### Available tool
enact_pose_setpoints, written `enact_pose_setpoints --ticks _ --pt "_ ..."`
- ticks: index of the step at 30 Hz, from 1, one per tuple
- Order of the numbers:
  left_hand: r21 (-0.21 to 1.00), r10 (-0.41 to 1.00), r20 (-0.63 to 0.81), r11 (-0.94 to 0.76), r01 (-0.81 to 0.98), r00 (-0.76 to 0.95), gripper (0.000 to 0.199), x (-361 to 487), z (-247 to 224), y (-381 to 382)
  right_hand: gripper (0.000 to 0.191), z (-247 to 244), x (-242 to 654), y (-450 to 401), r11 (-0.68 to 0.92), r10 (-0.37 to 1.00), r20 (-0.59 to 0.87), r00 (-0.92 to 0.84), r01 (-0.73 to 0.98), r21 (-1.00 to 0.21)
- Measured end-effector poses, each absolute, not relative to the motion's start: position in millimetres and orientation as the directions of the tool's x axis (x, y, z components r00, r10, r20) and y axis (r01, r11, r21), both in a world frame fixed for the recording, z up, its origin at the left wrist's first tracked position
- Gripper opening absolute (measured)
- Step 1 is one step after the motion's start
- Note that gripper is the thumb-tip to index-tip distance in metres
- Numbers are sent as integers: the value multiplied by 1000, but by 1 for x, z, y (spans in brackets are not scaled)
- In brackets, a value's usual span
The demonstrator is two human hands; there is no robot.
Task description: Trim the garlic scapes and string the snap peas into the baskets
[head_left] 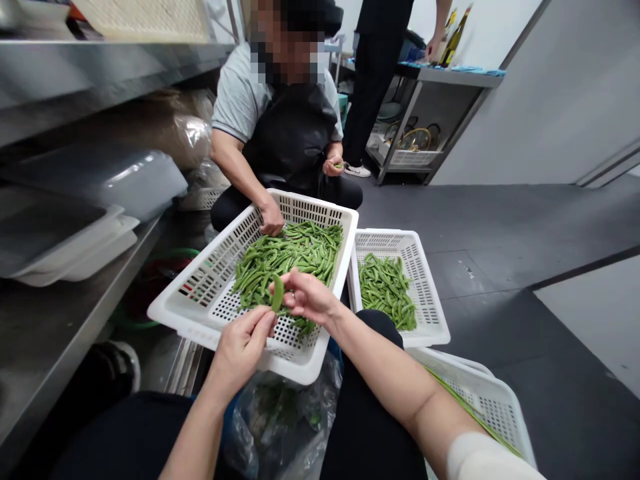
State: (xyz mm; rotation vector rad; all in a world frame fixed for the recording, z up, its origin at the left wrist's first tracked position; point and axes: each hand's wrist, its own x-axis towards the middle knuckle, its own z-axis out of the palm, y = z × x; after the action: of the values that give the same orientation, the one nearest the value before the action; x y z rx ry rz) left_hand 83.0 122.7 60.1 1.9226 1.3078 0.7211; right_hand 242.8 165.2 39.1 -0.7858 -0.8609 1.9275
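Observation:
Over the near side of a large white basket [200,317], my left hand [245,343] pinches the lower end of a green pea pod [277,293]. My right hand [307,295] is at the pod's upper end, its thumb and fingers closed around the tip. Beneath both hands, a heap of green pods [293,257] fills much of the basket, partly hidden by my fingers. To the right stands a smaller white basket [433,287] with more pods [385,290] in it.
Opposite me sits a person [295,133], one hand in the large basket, the other holding something green. A clear plastic bag [285,420] lies below my hands. Steel shelving [125,267] runs along the left; another white basket [505,407] is at lower right.

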Motion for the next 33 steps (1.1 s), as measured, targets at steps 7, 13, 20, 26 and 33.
enact_pose_setpoints --ticks 7,13,20,26,33 --pt "677 825 123 -476 561 551 31 81 83 134 48 47 267 171 -304 618 -232 -752 43 -952" --pt "939 975 6 -83 335 224 32 84 79 128 34 44 265 171 -153 877 -18 -480 -244 -958" --pt "958 921 -285 270 94 264 34 53 46 98 11 35 275 201 27 960 -47 -276 259 -966" --pt "920 901 -382 392 -9 206 23 44 32 92 21 1 249 191 418 849 -304 -433 901 -115" --pt "936 932 -349 352 -16 96 30 47 31 92 20 7 252 204 380 884 -226 -410 910 -163"
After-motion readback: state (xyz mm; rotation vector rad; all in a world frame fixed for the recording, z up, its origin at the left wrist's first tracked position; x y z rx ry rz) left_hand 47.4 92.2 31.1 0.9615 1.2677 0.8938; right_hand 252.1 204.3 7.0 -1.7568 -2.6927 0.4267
